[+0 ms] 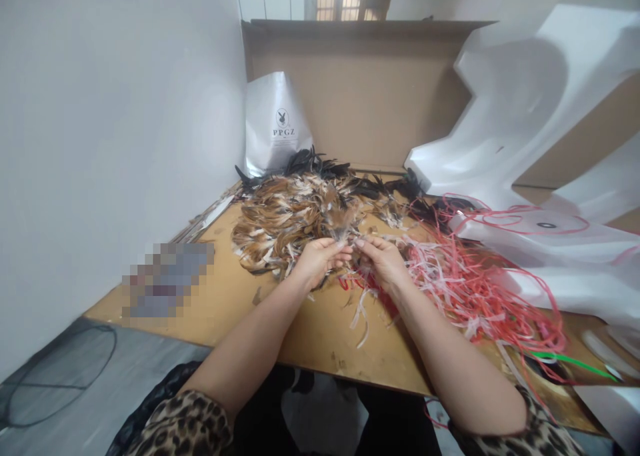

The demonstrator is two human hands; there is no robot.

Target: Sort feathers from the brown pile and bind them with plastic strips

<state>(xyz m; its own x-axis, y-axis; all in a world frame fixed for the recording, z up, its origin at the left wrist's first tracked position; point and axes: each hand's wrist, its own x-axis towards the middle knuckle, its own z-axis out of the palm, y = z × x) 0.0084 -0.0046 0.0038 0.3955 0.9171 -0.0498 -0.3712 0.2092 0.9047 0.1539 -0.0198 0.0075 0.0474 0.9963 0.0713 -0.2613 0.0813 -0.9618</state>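
White walls enclose the corner on the left, and a brown cardboard sheet [360, 89] stands upright at the back. Below it lies a wooden board [310, 336] that serves as the work surface, its near edge running across the lower part of the view.

A pile of brown, white and black feathers [285, 219] covers the far middle of the board. A white paper bag [277, 126] with a printed logo stands behind the pile, against the cardboard. To the right of the feathers, a tangle of red and white strips [465, 276] spreads over the board and up onto white moulded foam pieces [520, 129] at the right side. One green strip [575, 363] lies at the lower right. A pixelated patch sits on the board's left end.

Both forearms reach forward from leopard-print sleeves [180, 429]. The left hand [317, 259] is at the near edge of the feather pile, fingers curled inward with fingertips pressed together on a small tuft of pale feathers [345, 233]. The right hand [383, 259] is just beside it, fingertips pinching the same tuft from the other side. The two hands almost touch at the fingertips. The tuft is held just above the board, between the feather pile and the strip tangle. Loose white strips lie on the board beneath the right wrist
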